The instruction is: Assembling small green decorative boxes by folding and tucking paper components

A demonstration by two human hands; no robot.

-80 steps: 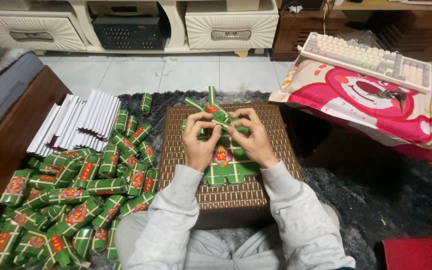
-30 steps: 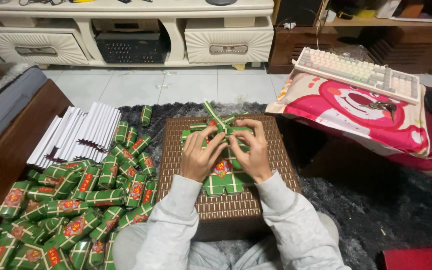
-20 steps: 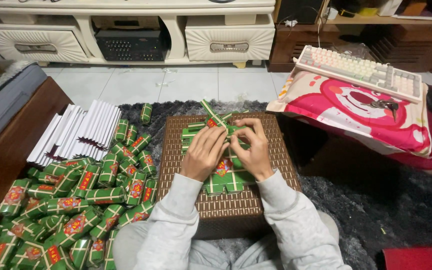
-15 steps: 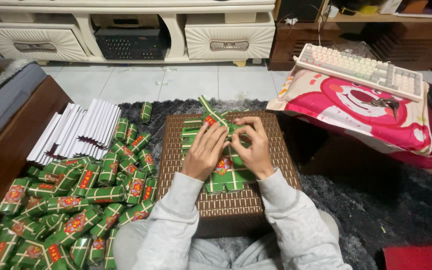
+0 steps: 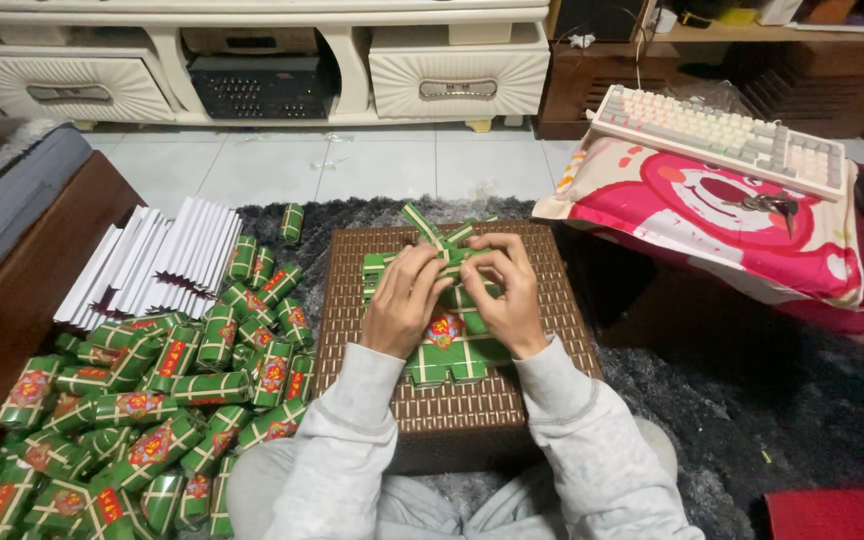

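The green paper box (image 5: 449,262) sits toward the far edge of the brown woven table (image 5: 542,300), half formed, with its loose flaps sticking up toward the far side. Both hands are closed on it: the left hand (image 5: 404,300) pinches its left side with curled fingers, and the right hand (image 5: 507,292) presses fingers down on the top and right side. Under the hands, nearer the middle of the table, lie flat green sheets (image 5: 449,352) with a red and gold print, not yet folded.

The step in hand looks like the folding and tucking of the box's end flaps. Judging by how the flaps stand, the next move calls for a firm hold on the body while the raised strips are pressed down and slotted in.

Left of the table, on the dark shaggy rug (image 5: 752,400), lies a big heap of finished green boxes (image 5: 152,400), and beyond it a fanned stack of white cards (image 5: 152,260). To the right a pink cushion (image 5: 712,215) carries a keyboard (image 5: 722,135)
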